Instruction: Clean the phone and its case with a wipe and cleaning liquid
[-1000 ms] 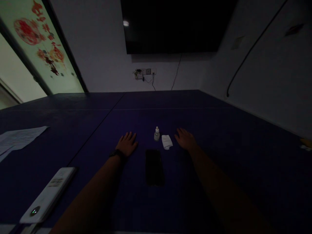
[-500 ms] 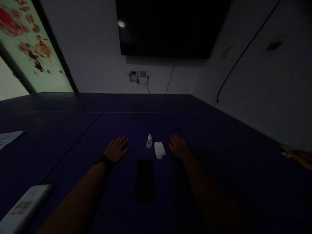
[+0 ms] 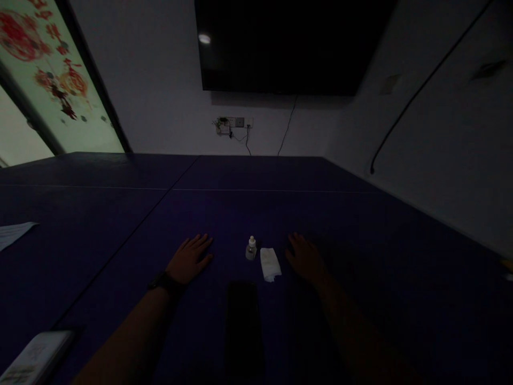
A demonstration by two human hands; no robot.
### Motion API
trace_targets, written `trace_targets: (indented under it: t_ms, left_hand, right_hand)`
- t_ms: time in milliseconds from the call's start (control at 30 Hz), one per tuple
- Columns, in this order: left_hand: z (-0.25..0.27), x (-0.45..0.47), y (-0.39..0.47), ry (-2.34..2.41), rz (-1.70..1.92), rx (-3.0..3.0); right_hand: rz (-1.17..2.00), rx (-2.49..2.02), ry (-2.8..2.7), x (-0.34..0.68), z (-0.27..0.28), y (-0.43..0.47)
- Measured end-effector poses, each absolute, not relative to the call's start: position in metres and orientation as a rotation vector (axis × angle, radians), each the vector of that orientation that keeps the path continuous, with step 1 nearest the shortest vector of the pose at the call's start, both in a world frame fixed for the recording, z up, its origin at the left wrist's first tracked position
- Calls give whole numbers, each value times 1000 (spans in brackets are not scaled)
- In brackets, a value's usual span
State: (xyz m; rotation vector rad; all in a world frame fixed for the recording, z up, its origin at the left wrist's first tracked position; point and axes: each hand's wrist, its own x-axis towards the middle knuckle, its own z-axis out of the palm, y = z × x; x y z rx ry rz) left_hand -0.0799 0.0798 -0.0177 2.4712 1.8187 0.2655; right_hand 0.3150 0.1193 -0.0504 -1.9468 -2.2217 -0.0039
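Note:
My left hand [image 3: 189, 259] lies flat on the dark blue table [image 3: 216, 214], fingers spread, with a dark band [image 3: 162, 280] round its wrist. My right hand [image 3: 305, 258] also rests palm down with its fingers apart, and holds nothing. Between the hands stands a small clear dropper bottle [image 3: 250, 250] with a white cap, upright. Just right of the bottle, close to my right hand, is a folded white tissue [image 3: 270, 264]. Nearer to me lies a black phone-like slab [image 3: 243, 326], its details lost in the dark.
A white box-like object [image 3: 38, 355] sits at the lower left, and a sheet of paper [image 3: 15, 234] lies farther back. Beyond the table are a wall-mounted screen [image 3: 288, 48] and wall sockets [image 3: 234, 122] with cables. An orange item [image 3: 508, 264] shows at the right edge.
The camera view has shifted, so the bottle, tissue and slab appear slightly lower and farther right. Both hands stay flat on the table, and nothing has been picked up.

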Motion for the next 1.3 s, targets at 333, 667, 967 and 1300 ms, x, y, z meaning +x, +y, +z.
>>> trace_targets:
  t_ms: [333,667,967,1300]
  left_hand:
    - [-23,-83,81,1803,246,2479]
    - [-24,-83,77,1795,244,2482]
    - [-25,-82,76,1818,236,2477]
    - [-26,-85,77,1788,225,2523]
  right_hand:
    - [-16,-1919,-2208,318,-56,118]
    - [-60,-1898,-2205,322,-64,117]
    - [-58,-1925,-2199,320,-58,114]
    - [-40,-1940,-2187,317,-52,113]
